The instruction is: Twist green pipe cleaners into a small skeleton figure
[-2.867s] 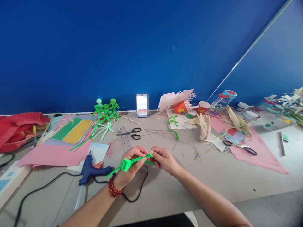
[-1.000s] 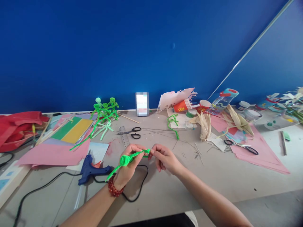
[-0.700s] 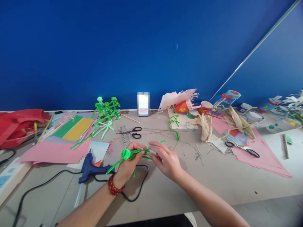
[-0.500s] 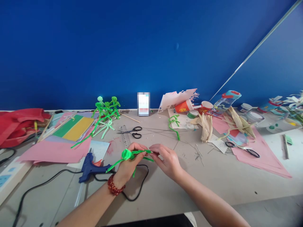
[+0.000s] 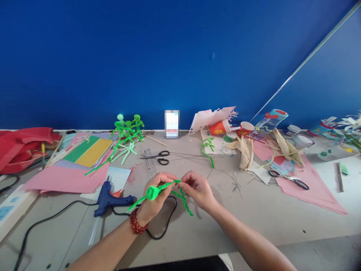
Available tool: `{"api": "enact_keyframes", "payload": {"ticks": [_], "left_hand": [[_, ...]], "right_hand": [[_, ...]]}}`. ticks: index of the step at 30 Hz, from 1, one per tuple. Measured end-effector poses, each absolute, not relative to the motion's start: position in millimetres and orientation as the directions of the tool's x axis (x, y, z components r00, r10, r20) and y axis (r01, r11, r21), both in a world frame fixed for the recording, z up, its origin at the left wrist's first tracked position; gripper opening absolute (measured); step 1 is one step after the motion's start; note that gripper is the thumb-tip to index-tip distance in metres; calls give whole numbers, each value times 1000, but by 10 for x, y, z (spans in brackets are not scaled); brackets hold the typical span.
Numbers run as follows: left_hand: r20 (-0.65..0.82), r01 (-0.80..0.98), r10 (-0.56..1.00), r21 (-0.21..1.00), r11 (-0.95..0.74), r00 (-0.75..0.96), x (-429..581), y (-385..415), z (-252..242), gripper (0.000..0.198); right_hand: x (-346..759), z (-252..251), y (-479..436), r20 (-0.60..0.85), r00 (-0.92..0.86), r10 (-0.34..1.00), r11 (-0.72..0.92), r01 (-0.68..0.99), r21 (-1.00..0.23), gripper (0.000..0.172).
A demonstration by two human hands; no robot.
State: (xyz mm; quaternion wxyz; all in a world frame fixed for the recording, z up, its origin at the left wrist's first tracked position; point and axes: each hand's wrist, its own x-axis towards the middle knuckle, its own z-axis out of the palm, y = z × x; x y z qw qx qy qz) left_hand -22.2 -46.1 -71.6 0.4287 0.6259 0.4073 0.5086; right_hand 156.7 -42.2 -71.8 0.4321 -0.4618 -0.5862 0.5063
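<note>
A bright green pipe cleaner figure point(image 5: 152, 192) with a round coiled head lies across my left hand point(image 5: 156, 192), whose fingers are closed around its twisted body. At the far end of that body, my right hand point(image 5: 197, 190) pinches the green stem between thumb and forefinger. Two green strands hang below, one reaching down under my right hand. Part of the figure is hidden by my left fingers. More green pipe cleaner figures point(image 5: 127, 126) stand at the back left. Another small green one point(image 5: 208, 145) lies at the back, right of centre.
A blue glue gun point(image 5: 107, 199) with a black cable lies left of my hands. Black scissors point(image 5: 162, 158) and a clear ruler point(image 5: 149, 163) are ahead. Right are corn husks point(image 5: 246, 152), paper cups point(image 5: 220, 128), a second pair of scissors point(image 5: 290, 178) and pink paper point(image 5: 316, 192).
A green strand now hangs down below my right hand where none showed before. The coiled head has shifted slightly right and down. Both hands keep hold of the figure.
</note>
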Motion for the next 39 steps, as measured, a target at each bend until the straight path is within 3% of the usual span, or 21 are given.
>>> {"api": "enact_keyframes", "payload": {"ticks": [2, 5, 13, 18, 22, 27, 39], "left_hand": [[324, 112, 931, 932, -345, 169, -235, -471, -728, 3], [334, 140, 927, 923, -358, 172, -227, -475, -716, 4], [156, 17, 984, 987, -158, 87, -169, -418, -677, 8], [-45, -234, 980, 968, 91, 195, -175, -392, -676, 8], [-139, -410, 949, 877, 250, 282, -171, -379, -639, 22], [-206, -388, 940, 871, 302, 271, -183, -366, -635, 26], [-163, -308, 947, 918, 249, 277, -186, -354, -675, 24]], "right_hand": [[1563, -726, -410, -56, -251, 966, -71, -48, -996, 34], [1559, -736, -395, -105, -288, 952, -151, -144, -978, 39], [1562, -714, -395, -71, -244, 967, -99, -106, -989, 34], [1578, -700, -391, -49, -234, 971, -76, -106, -991, 33], [1606, -717, -372, -48, -220, 974, -79, -136, -987, 32], [1647, -749, -337, -40, -202, 978, -65, -116, -991, 29], [1681, -857, -324, 30, -178, 984, 39, 46, -998, 22]]}}
